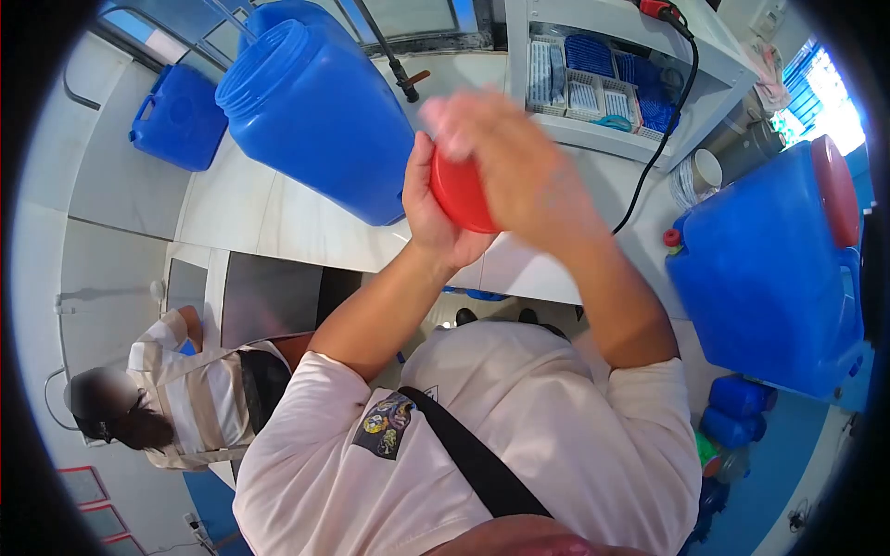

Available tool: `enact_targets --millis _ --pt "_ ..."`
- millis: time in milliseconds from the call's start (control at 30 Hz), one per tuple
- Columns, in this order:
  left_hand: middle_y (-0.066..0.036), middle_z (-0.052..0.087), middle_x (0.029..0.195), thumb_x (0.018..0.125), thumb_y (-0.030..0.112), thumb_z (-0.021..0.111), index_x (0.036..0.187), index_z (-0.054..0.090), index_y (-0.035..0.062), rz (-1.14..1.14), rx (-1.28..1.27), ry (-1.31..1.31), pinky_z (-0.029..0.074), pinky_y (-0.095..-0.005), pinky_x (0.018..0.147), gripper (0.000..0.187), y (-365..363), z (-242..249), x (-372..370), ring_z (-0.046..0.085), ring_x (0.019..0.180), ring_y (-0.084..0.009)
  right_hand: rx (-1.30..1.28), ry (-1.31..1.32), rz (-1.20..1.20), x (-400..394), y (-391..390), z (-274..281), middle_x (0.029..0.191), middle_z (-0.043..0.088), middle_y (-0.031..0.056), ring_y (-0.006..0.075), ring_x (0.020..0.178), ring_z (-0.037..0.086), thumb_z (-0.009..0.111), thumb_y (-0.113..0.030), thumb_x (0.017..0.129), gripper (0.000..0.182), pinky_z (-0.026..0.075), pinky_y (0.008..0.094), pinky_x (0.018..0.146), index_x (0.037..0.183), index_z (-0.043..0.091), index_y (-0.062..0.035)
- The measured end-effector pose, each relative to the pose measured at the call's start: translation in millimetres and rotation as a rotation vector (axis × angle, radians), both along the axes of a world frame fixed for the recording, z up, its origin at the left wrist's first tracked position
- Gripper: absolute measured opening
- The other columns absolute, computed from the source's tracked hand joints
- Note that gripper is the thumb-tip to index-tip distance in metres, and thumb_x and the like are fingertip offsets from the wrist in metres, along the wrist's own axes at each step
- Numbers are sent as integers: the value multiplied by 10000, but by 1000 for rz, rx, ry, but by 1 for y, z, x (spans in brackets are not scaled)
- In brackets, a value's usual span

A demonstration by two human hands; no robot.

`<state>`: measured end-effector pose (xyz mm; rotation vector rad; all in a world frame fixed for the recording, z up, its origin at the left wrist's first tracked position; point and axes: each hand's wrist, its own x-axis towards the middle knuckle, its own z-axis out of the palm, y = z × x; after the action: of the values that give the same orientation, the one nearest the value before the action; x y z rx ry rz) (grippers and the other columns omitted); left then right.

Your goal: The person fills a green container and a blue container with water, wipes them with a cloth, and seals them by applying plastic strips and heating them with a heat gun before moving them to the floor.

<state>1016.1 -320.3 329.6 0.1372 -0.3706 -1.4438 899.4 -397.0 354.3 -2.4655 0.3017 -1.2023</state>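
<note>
A round red screw lid [461, 192] rests in my left hand [431, 208], whose fingers and thumb curl around its edge and underside. My right hand [519, 167] is smeared by motion and passes over the top of the lid, covering part of it. Just beyond my left hand, a large blue plastic jug [320, 116] stands on the white counter, its wide threaded mouth uncapped and a clear tube running near the opening.
A smaller blue jerrycan [181, 116] sits farther left. To the right stands a big blue container [760, 269] with a red lid. A white shelf [593, 134] with baskets holds small items; a black cable [681, 93] hangs from it. Another person [204, 398] is at lower left.
</note>
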Motion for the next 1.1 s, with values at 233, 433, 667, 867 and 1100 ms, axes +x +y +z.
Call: enact_targets --millis 233,433,667,867,1100 --pt "-156 475 1445 992 590 321 1436 436 104 -134 -222 -159 412 -469 1083 669 16 1 55 465 1333 -322 -132 -32 -13 7 69 17 1265 613 167 366 1212 555 570 -60 813 351 395 473 1097 1156 633 -17" --pt "-150 489 1427 996 537 344 1428 442 100 240 83 -155 372 -452 1115 622 34 35 1 471 1322 -278 -144 -117 -101 18 42 21 1250 618 167 357 1223 542 546 -19 804 388 411 468 1081 1186 612 -3" --pt "-137 489 1433 983 578 347 1451 419 100 241 -52 -138 354 -468 1133 673 49 53 26 464 1338 -277 -187 -43 -43 -4 61 13 1306 589 147 355 1253 524 551 -21 816 380 419 464 1071 1189 616 10" --pt "-98 541 1369 995 562 335 1407 451 85 443 44 -442 421 -454 1062 640 37 29 18 530 1248 -267 -196 -119 64 29 82 33 1326 573 138 370 1256 513 567 -31 816 378 405 471 1082 1187 621 18" --pt "-182 369 1515 944 595 407 1466 393 120 400 -101 -120 321 -539 1132 706 49 52 18 368 1387 -362 -72 -414 -222 23 104 -40 1288 582 164 274 1265 528 529 -158 978 435 425 422 1051 1387 495 -13"
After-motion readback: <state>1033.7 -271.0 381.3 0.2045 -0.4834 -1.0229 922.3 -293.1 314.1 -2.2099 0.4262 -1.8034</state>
